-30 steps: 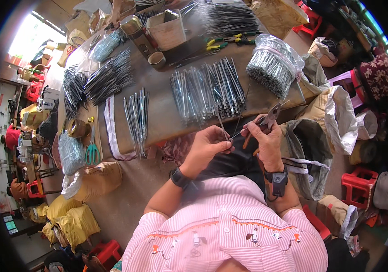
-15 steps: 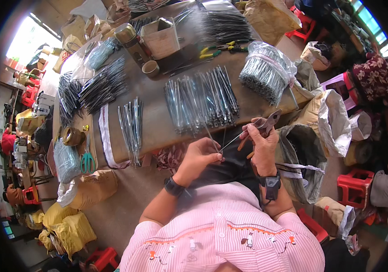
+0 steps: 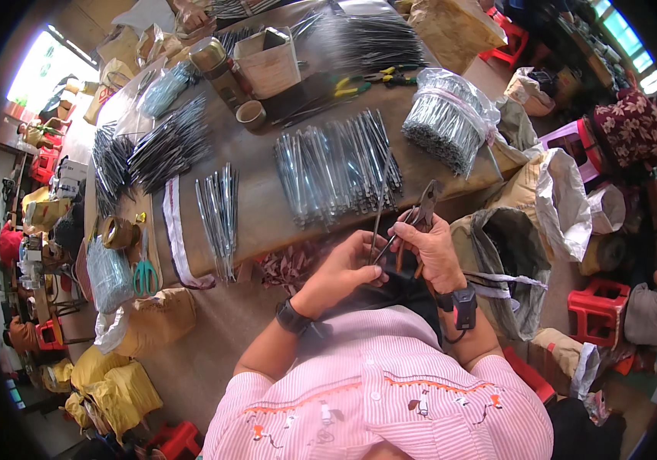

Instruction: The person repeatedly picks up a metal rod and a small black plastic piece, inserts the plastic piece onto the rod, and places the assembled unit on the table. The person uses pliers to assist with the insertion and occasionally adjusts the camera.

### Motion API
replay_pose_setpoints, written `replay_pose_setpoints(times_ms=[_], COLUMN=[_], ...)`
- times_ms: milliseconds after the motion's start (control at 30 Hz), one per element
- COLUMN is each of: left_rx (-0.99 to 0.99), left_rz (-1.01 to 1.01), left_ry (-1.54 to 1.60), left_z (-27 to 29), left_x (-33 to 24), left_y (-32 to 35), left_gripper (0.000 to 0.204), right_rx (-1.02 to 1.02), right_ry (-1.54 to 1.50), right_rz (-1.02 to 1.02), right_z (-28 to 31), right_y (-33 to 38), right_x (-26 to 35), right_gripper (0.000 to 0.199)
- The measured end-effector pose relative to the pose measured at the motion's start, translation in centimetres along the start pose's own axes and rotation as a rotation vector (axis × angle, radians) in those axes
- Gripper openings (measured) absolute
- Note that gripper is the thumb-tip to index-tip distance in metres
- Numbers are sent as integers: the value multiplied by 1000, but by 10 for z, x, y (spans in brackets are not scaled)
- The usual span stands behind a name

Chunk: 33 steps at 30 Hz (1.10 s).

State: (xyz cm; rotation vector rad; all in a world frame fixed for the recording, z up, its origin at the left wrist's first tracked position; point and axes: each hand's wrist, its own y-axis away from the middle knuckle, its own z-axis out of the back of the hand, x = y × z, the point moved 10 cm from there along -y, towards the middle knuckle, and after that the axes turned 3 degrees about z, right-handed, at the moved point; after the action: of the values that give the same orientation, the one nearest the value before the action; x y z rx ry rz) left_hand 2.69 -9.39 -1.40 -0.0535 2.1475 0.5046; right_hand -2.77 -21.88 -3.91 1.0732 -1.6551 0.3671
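Near the table's front edge, my left hand (image 3: 344, 267) pinches a thin metal rod (image 3: 378, 208) that stands up toward the bundles on the table. My right hand (image 3: 434, 251) is closed round a pair of pliers (image 3: 427, 202), jaws pointing up and away, brownish handles below the palm. Its thumb and forefinger also pinch a second thin rod or end that slants down to my left fingers; whether the two pieces are joined I cannot tell. Just beyond lies a wide row of thin metal rods (image 3: 336, 169), partly shiny as if under clear plastic.
A small group of rods (image 3: 219, 218) lies left of the row, a plastic-wrapped bundle (image 3: 451, 119) to its right. Farther back are a cup (image 3: 251, 115), a thermos (image 3: 217, 65), a white container (image 3: 268, 65) and yellow-handled pliers (image 3: 351, 87). Green scissors (image 3: 145, 276) hang at left; sacks (image 3: 508, 268) stand at right.
My right hand has come slightly left and down, closer to my left hand, and the pliers point more upright. The rod in my left hand has swung to near vertical. Another person's hand appears at the far edge.
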Motion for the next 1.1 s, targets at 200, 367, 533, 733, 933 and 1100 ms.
replay_pose_setpoints(times_ms=[200,367,533,733,933,1100], left_rx=[-69,-164,-187,-262,-348,-376], left_rz=[186,115,21,-76,-239,-356], left_ry=[310,262,183,-26,-467,-551], left_z=[15,23,29,26,14,9], left_x=[21,40,29,11,-12,-23], left_y=[-1,-18,-18,-12,-9,-7], left_gripper=[17,13,16,19,20,19], right_rx=[23,0,-104,254,319,361], right_ry=[170,177,-452,-807,80,825], right_rz=[119,130,-207,-356,-270,143], right_z=[-12,-7,22,13,22,18], right_y=[4,9,11,40,59,45], right_x=[11,9,-29,-34,-42,-14], right_gripper=[20,16,25,35,54,57])
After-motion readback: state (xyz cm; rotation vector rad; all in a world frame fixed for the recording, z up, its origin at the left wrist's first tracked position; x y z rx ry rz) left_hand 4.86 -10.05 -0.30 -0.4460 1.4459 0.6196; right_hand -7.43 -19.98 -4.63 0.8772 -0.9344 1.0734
